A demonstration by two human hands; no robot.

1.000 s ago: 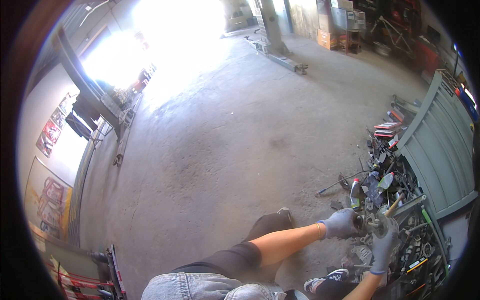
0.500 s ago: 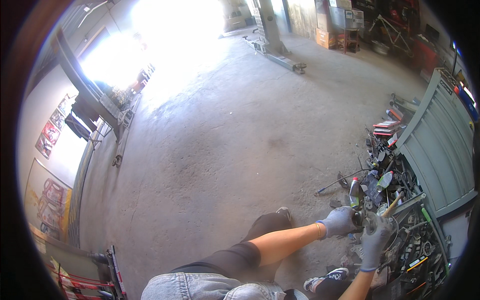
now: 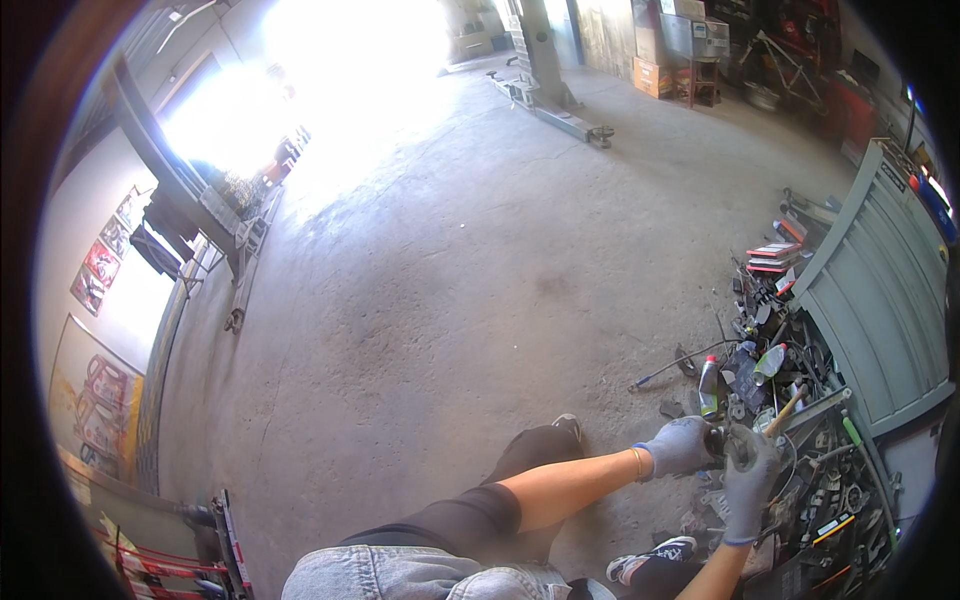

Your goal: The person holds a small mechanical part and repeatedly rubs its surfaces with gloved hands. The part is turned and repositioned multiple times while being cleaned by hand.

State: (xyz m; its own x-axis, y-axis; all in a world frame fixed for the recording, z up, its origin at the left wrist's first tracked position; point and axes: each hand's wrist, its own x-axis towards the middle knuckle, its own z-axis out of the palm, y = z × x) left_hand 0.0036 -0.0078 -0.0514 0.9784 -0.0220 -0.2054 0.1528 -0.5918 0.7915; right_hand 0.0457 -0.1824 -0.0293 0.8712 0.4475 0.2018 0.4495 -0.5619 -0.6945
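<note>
A pile of parts (image 3: 830,485) is the landmark here. Over its left edge, the gloved left hand (image 3: 680,446) has its fingers curled around a small dark part (image 3: 714,440), which sits between the two hands, above the pile. The gloved right hand (image 3: 752,470) is raised over the pile, fingers bent close against the same part; whether they also grip it, I cannot tell.

Beyond the hands, at the pile's left side, is a bottle (image 3: 709,386) with a red cap, the cap on. A second bottle (image 3: 770,363), pale and green, rests on the pile; how full either is, I cannot tell. Flat red-and-white boxes (image 3: 773,257) are stacked at the pile's far end, their contents hidden. A wooden handle (image 3: 787,411) sticks up from the pile, and a grey metal cabinet (image 3: 880,290) stands along its right side. Well beyond the pile is an orange cardboard box (image 3: 652,78), its contents hidden too.
</note>
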